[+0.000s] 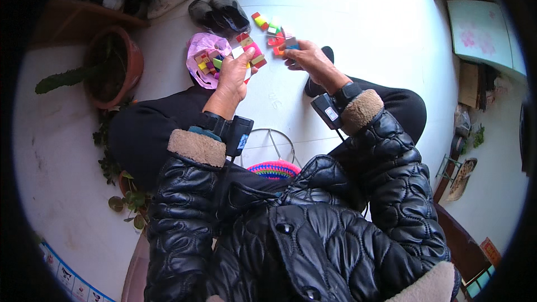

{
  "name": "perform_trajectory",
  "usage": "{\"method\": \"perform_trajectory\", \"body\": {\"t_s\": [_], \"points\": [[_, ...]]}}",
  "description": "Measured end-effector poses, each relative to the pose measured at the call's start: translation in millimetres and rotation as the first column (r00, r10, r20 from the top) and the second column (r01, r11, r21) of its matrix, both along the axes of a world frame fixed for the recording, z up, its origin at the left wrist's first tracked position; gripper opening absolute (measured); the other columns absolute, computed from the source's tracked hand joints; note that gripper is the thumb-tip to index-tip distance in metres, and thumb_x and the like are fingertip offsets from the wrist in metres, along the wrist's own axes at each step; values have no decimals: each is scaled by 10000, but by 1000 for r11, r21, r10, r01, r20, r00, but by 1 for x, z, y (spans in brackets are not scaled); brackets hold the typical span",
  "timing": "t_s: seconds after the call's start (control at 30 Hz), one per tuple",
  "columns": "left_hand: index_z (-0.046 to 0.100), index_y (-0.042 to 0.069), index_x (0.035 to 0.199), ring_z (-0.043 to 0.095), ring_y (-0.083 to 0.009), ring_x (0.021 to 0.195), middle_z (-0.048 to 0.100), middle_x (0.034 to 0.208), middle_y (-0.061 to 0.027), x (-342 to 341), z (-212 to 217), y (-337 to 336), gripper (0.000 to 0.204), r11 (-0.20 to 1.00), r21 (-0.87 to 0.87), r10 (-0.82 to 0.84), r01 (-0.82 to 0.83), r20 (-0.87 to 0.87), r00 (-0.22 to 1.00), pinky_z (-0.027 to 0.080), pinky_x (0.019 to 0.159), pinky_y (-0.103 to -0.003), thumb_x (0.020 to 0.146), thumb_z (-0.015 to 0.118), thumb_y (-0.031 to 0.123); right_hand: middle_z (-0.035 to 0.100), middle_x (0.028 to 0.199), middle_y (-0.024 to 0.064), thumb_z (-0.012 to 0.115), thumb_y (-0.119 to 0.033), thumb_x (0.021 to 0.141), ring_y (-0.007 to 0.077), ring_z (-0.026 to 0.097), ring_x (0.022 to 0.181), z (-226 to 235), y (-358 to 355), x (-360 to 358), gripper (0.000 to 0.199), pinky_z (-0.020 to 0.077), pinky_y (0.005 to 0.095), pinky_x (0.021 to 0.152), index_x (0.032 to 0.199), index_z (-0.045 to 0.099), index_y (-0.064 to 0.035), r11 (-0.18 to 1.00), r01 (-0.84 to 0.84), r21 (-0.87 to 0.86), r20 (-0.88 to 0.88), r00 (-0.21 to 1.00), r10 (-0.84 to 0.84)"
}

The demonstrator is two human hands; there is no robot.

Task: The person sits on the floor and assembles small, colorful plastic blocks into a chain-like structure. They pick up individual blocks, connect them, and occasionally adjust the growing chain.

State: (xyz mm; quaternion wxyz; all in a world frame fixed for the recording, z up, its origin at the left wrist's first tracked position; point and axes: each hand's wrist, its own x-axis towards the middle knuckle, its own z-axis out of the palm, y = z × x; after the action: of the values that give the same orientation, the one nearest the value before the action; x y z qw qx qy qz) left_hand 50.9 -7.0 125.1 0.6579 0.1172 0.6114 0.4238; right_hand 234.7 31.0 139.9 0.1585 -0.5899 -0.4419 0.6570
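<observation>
My left hand [231,81] is closed around a flat cluster of colourful blocks [257,54] in pink, red, white and gold. Right beside it lies an open pink plastic bag [196,50] with several small coloured blocks [207,62] in it. My right hand [315,60] pinches a small blue and grey block [291,43] between thumb and fingers. Just left of those fingertips, loose blocks [273,32] in red, green, white and orange lie on the floor. A red and yellow block [259,20] sits a little farther off.
Dark shoes [221,12] stand beyond the bag, with a pale shoe [170,0] by the rack. A potted cactus [114,67] is at the left. Between my legs are a metal stool frame [295,148] and a striped crocheted cover [274,169]. A pale cabinet [481,31] stands at the right.
</observation>
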Motion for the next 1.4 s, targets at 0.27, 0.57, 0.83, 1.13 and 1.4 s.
{"method": "perform_trajectory", "body": {"t_s": [0.27, 0.57, 0.83, 1.13, 1.4], "points": [[458, 44, 1104, 648, -199, 879, 645, 946, -117, -3, 8, -14, 314, 970, 55, -241, 236, 133, 961, 486, 538, -204, 851, 596, 168, 505, 787, 37, 571, -257, 865, 84, 433, 657, 14, -35, 19, 358, 392, 226, 581, 1134, 544, -22, 980, 150, 132, -46, 988, -145], [481, 19, 1091, 635, -134, 763, 625, 880, -91, -1, 43, -30, 411, 857, 46, -515, 513, 68, 854, 513, 613, -210, 791, 680, 216, 522, 786, 32, 579, -297, 856, 98, 440, 640, 30, -46, 10, 320, 389, 234, 565, 1096, 565, -86, 951, -159, 263, 3, 986, 165], [512, 8, 1061, 629, -115, 746, 617, 865, -75, -12, 38, -31, 369, 883, 65, -469, 465, 75, 880, 531, 663, -229, 789, 685, 188, 472, 732, 14, 570, -355, 860, 89, 449, 676, 19, -48, 23, 289, 375, 221, 567, 936, 582, -76, 968, -66, 242, -116, 989, 96], [567, 18, 963, 569, -71, 660, 593, 743, -25, -14, 31, -31, 269, 853, 61, -509, 519, -122, 852, 443, 542, -212, 806, 642, 222, 494, 739, -24, 653, -271, 822, 45, 436, 628, 12, -43, 34, 236, 403, 182, 549, 942, 597, -76, 896, 126, 425, -245, 969, -20], [521, -41, 1068, 610, -127, 717, 616, 851, -84, -29, 16, -22, 315, 967, 41, -224, 253, -341, 913, 514, 626, -259, 817, 600, 132, 496, 706, -27, 641, -271, 833, 52, 454, 637, 32, -39, 49, 205, 375, 173, 548, 891, 591, -81, 915, 248, 318, -385, 916, -115]]}}
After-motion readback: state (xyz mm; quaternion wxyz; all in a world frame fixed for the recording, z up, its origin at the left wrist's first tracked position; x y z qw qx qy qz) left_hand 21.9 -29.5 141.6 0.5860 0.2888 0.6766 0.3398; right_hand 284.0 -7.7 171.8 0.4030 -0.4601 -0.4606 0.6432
